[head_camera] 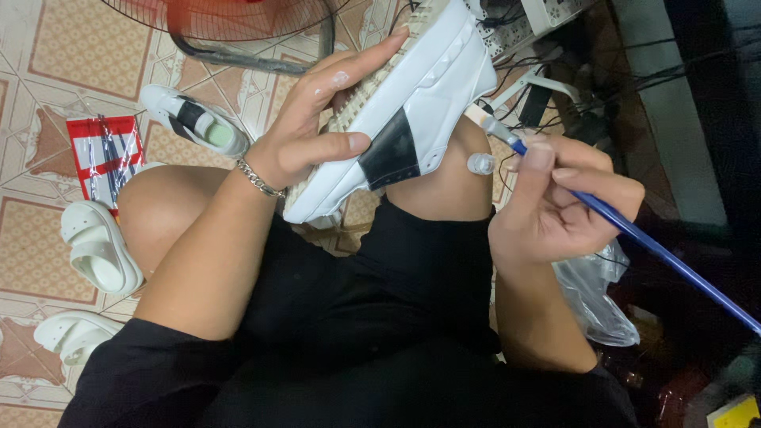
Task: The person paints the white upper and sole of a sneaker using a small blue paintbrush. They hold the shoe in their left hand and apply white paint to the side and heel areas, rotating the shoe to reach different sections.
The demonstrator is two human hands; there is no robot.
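Observation:
My left hand [321, 119] grips a white sneaker [424, 87] with a black side panel and a pale ridged sole, held on its side above my knee. A silver chain bracelet [258, 181] circles that wrist. My right hand [559, 202] pinches a long blue-handled paintbrush [634, 234]; its bristle tip sits close to the shoe's heel. The same hand's fingers also hold a small clear cap or bottle [480, 164]. Black clothing covers my lap.
A second white sneaker [194, 119] lies on the patterned tile floor. Two white sandals [99, 246] [75, 333] rest at the left beside a red packet [103, 154]. A red fan base [230, 28] stands at the top. Cables [547, 87] and a clear plastic bag [594, 293] lie right.

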